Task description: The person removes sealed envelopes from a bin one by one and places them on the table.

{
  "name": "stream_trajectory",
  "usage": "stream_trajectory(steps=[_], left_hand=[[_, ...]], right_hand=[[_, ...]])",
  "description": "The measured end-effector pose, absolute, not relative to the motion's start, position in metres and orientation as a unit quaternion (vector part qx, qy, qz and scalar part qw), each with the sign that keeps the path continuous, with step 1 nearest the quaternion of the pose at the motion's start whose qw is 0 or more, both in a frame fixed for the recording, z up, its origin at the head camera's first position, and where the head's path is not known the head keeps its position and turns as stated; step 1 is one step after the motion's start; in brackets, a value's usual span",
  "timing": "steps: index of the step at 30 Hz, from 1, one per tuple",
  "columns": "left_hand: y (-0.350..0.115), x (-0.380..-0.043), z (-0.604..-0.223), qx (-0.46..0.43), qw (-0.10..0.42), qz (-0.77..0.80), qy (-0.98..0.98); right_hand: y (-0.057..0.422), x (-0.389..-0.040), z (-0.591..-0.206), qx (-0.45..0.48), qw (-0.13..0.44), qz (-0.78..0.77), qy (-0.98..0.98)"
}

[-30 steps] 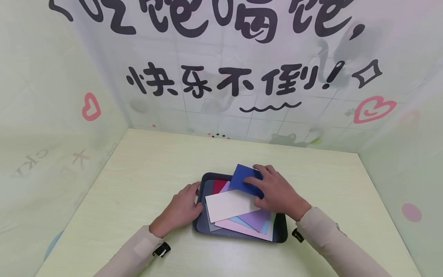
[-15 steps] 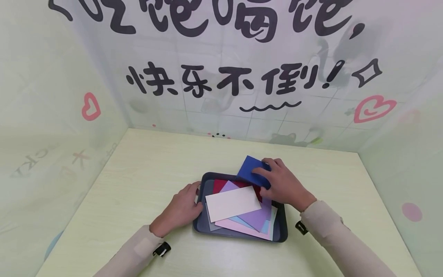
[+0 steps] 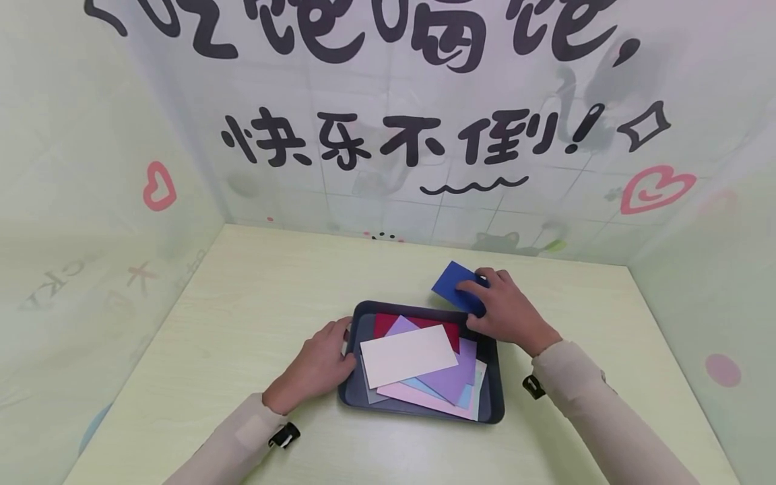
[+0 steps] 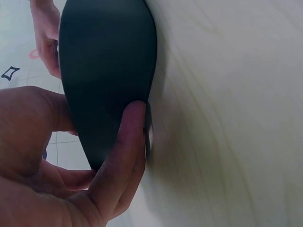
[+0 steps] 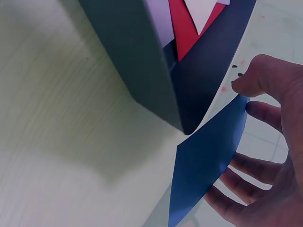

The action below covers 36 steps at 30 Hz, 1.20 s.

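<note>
My right hand (image 3: 509,310) pinches a blue card (image 3: 450,279) behind the tray's far right corner. In the right wrist view the blue card (image 5: 203,156) is between thumb and fingers, tilted and outside the tray wall. My left hand (image 3: 318,364) grips the left end of the dark grey tray (image 3: 494,394); the left wrist view has its fingers against the tray's wall (image 4: 109,56). Inside the tray lie overlapping cards: a white card (image 3: 409,357) on top, a red card (image 3: 448,330), a purple card (image 3: 457,377) and a pink card (image 3: 412,396).
Pale wooden table (image 3: 242,296) surrounds the tray. Printed sheets form a back wall (image 3: 376,188) and side walls around the table. Edges of light blue and pale green cards show under the purple one.
My right hand has carried the blue card from over the tray back and to the right, past its far rim. More of the red and purple cards shows. The left hand and tray stay put.
</note>
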<state>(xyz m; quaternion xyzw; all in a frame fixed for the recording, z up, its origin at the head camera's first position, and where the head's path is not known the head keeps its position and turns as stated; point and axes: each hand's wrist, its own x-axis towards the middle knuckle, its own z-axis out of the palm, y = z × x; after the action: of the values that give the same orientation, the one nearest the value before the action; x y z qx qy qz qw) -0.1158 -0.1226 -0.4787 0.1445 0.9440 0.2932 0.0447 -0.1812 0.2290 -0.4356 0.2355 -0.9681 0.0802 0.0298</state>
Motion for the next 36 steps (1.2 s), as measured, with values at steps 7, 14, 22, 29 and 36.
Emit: stream_trajectory(steps=[7, 14, 22, 29, 36], left_hand=[[-0.123, -0.116, -0.48, 0.142, 0.045, 0.296, 0.943], [-0.124, -0.115, -0.482, 0.145, 0.044, 0.294, 0.944], [-0.124, -0.115, -0.482, 0.145, 0.04, 0.296, 0.943], [-0.124, -0.115, -0.482, 0.141, 0.043, 0.297, 0.943], [-0.123, -0.115, -0.48, 0.131, 0.055, 0.303, 0.942]], right_hand=[[0.24, -0.19, -0.439, 0.21, 0.024, 0.101, -0.972], [0.249, -0.199, -0.447, 0.188, 0.026, 0.102, -0.977], [0.254, -0.206, -0.451, 0.166, 0.017, 0.106, -0.98], [0.259, -0.213, -0.458, 0.143, 0.003, 0.114, -0.983], [0.262, -0.217, -0.463, 0.11, -0.018, 0.122, -0.986]])
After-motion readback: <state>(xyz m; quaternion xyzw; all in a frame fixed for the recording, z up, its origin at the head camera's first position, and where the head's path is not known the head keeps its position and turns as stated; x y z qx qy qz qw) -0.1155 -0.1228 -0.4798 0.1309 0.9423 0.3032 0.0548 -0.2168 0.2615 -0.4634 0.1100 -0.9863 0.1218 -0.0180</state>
